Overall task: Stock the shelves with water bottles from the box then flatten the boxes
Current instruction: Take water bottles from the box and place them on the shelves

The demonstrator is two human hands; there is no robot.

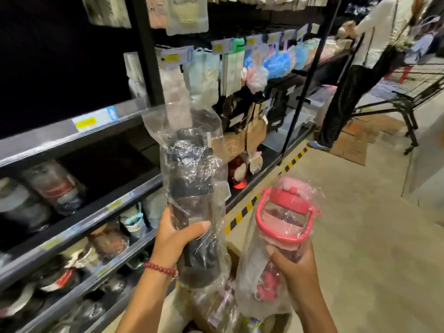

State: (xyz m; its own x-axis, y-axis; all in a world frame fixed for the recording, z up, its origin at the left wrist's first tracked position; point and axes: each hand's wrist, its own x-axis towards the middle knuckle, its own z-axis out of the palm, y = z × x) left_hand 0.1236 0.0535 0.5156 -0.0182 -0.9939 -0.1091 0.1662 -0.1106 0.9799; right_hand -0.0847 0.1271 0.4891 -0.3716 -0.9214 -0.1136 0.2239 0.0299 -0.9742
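Observation:
My left hand (176, 239) grips a tall black water bottle (192, 179) wrapped in a clear plastic bag, held upright in front of the shelves. My right hand (292, 265) grips a clear bottle with a pink lid and pink carry handle (286, 212), also bagged in plastic. Below both hands sits the open cardboard box (234, 252), with more wrapped bottles (223, 306) inside it. The black metal shelves (101, 207) on the left hold several wrapped bottles lying behind price-tag rails.
Hanging sponges, pouches and bags (259, 66) fill the racks farther along. A person (360, 68) stands at the aisle's far right beside a metal cart (413, 97), with flattened cardboard (353, 145) on the floor. Yellow-black tape (249, 207) marks the shelf base.

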